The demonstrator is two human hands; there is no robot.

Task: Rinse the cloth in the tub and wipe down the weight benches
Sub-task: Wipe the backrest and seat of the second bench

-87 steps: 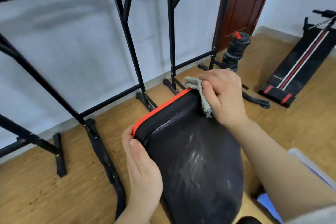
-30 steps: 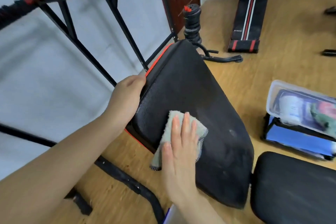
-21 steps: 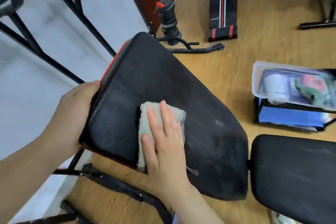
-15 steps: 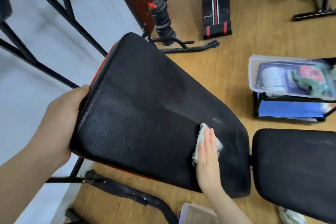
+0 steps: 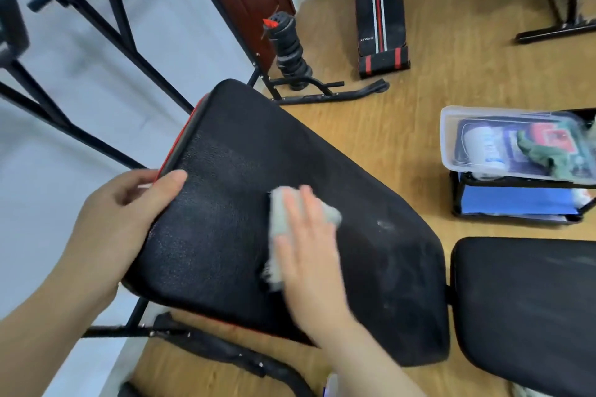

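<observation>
Right hand (image 5: 306,255) lies flat, fingers straight, pressing the grey cloth (image 5: 277,216) onto the middle of the black pad (image 5: 371,267); the hand is blurred. Left hand (image 5: 125,213) grips the pad's red-trimmed top edge, thumb over the face. Far to the right of the right hand sits the clear tub (image 5: 446,138) on a black stand, something green inside. Beyond the fingers, a striped board (image 5: 380,10) carries small white lettering, too blurred to read.
</observation>
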